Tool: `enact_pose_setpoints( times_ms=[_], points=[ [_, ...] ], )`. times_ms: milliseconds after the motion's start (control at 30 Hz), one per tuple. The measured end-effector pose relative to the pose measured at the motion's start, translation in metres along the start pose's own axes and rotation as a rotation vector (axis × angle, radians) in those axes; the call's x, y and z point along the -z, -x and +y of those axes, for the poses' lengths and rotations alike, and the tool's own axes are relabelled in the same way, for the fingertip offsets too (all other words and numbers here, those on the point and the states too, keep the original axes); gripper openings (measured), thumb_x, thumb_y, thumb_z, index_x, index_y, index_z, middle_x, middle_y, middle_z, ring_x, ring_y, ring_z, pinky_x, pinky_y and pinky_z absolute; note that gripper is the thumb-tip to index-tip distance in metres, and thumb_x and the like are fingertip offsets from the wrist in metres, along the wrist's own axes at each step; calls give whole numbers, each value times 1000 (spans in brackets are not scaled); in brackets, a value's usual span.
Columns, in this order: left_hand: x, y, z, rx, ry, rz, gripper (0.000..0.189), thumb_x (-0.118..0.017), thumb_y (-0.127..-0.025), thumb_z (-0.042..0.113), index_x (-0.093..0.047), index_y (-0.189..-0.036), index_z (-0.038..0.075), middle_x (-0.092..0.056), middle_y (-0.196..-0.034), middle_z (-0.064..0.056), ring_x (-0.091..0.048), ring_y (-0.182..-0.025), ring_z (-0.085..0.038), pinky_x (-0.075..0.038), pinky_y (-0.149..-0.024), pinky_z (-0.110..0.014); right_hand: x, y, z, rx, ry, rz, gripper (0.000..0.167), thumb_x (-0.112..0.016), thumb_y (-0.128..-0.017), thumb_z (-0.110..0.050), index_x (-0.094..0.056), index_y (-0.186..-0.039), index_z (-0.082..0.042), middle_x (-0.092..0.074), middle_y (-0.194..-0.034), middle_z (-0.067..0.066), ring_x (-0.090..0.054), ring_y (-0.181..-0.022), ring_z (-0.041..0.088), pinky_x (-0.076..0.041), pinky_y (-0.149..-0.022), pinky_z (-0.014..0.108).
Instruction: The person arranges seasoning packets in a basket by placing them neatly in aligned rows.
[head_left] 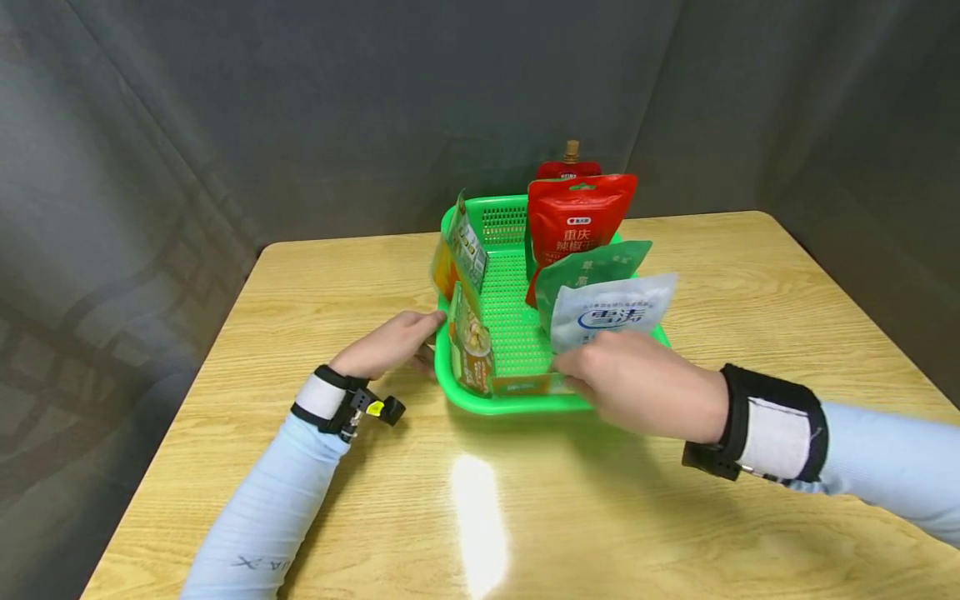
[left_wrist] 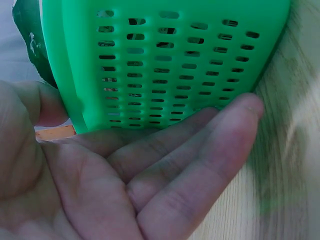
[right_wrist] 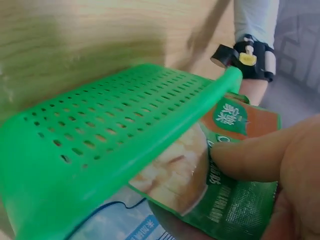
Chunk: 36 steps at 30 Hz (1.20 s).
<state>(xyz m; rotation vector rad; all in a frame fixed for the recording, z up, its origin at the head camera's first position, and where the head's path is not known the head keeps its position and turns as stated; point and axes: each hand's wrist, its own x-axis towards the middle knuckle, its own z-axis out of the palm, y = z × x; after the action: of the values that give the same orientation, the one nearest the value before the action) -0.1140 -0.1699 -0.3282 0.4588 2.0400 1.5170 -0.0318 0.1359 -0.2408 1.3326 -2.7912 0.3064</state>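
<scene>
A green plastic basket [head_left: 480, 404] with slotted walls sits on the table. My left hand [head_left: 386, 343] holds its left side, thumb at the rim and fairly straight fingers [left_wrist: 185, 175] along the outer wall. Over the front right part of the basket, my right hand [head_left: 637, 382] pinches a green-and-orange seasoning packet [right_wrist: 175, 170] printed with a food picture. That packet lies along the inside of the front wall. A white pouch with blue lettering [head_left: 611, 312] leans just beyond the right hand, which hides its lower part.
Behind the white pouch stand a green pouch [head_left: 592, 265], a red pouch [head_left: 577, 212] and a red spouted pouch [head_left: 570, 167]. Seasoning packets [head_left: 472, 346] line the left wall inside. A wooden table [head_left: 337, 275] surrounds the basket, with grey cloth [head_left: 375, 108] behind.
</scene>
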Motion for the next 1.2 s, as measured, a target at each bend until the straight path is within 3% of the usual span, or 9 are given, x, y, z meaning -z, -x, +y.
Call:
enact_pose_setpoints(
  times_ms=[200, 467, 733, 900, 1067, 1200],
  points=[
    [0, 0, 2, 6, -3, 3, 55, -28, -110, 34, -60, -126, -8, -67, -114, -22, -71, -94, -30, -58, -80, -45, -1, 1, -2, 0, 9, 15, 34, -73, -89, -9, -51, -67, -23, -28, -56, -13, -34, -51, 5, -31, -48, 24],
    [0, 1, 4, -1, -13, 6, 55, -29, -109, 34, -61, -124, -8, -68, -113, -22, -71, -93, -31, -58, -80, -46, 7, 2, -8, 23, -1, 30, 15, -77, -86, -12, -66, -80, -20, -45, -62, -17, -42, -55, 1, -39, -52, 23],
    [0, 1, 2, 0, -15, -1, 57, -29, -109, 37, -60, -126, -7, -68, -116, -20, -71, -94, -32, -58, -81, -44, 19, 0, -8, 6, -42, 30, 10, -78, -86, -15, -69, -88, -18, -53, -68, -17, -47, -58, -2, -44, -55, 23],
    [0, 1, 1, -5, -13, -5, 57, -29, -109, 38, -61, -125, -7, -68, -115, -20, -71, -93, -31, -58, -80, -44, 38, 0, -9, 35, -32, 117, 10, -76, -88, -16, -68, -87, -22, -53, -72, -16, -47, -63, 1, -43, -55, 22],
    [0, 1, -1, -9, -11, -4, 58, -30, -109, 39, -61, -126, -7, -68, -115, -20, -71, -92, -30, -58, -81, -45, 65, 0, -1, 49, -12, 256, 10, -75, -89, -19, -75, -99, -17, -65, -82, -17, -49, -57, -5, -42, -52, 17],
    [0, 2, -2, -9, -8, -2, 58, -30, -109, 39, -61, -125, -8, -69, -114, -20, -71, -91, -31, -58, -80, -45, 87, 3, 13, -29, 25, 356, 16, -75, -89, -17, -77, -104, -14, -71, -86, -12, -54, -60, -5, -42, -54, 13]
  ],
)
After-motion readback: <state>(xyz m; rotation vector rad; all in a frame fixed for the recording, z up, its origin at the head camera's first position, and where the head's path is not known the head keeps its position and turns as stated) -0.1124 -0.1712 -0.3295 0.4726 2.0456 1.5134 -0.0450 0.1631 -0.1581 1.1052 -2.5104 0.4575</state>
